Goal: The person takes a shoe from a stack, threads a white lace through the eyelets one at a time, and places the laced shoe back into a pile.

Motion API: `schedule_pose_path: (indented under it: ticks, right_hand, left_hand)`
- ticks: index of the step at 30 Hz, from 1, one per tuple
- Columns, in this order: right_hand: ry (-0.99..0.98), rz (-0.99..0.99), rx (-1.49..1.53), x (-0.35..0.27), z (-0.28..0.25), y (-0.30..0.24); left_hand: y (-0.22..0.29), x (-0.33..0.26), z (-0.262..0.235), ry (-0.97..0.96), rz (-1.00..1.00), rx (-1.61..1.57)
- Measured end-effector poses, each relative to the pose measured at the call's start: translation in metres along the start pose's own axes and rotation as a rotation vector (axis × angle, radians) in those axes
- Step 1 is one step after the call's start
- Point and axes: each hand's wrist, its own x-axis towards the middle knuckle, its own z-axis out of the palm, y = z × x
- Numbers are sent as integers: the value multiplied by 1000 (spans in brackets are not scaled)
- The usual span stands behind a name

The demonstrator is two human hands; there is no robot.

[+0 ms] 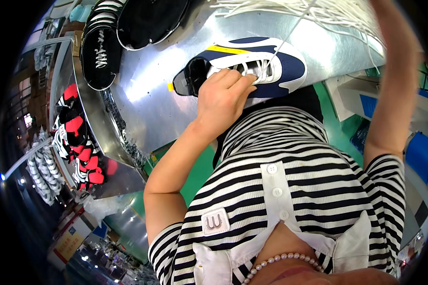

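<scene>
A navy and white sneaker (290,66) with a yellow stripe lies on its side on the metal table, toe to the right. My left hand (226,95) is closed over its lacing area, fingers curled and thumb against the index finger beside the eyelets. A white shoelace (284,42) threads through the upper eyelets and runs taut up and right, out of the top edge. My right forearm (397,61) reaches up at the far right; its hand is beyond the picture. The sneaker's dark opening (195,76) faces left, near my left wrist.
A pile of loose white shoelaces (337,19) lies at the table's far right. Black shoes (100,57) with white laces stand at the far left, next to a large black shoe sole or bin (150,21). Red, black and white shoe parts (81,147) hang beyond the metal table's left edge (150,123).
</scene>
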Motion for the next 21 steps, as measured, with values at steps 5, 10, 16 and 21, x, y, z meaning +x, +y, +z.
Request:
schedule_pose_path:
  ticks: [5, 10, 16, 21]
  right_hand:
    - [-360, 407, 221, -78, 55, 82]
    - [-331, 309, 103, -66, 85, 89]
    - [-369, 211, 11, -72, 98, 101]
    - [-383, 170, -66, -76, 95, 92]
  left_hand:
    - [-2, -2, -18, -167, -420, -293]
    - [-12, 5, -18, -112, -768, -479]
    - [-8, 10, -2, 64, -768, -293]
    - [-14, 3, 9, 169, -717, -291]
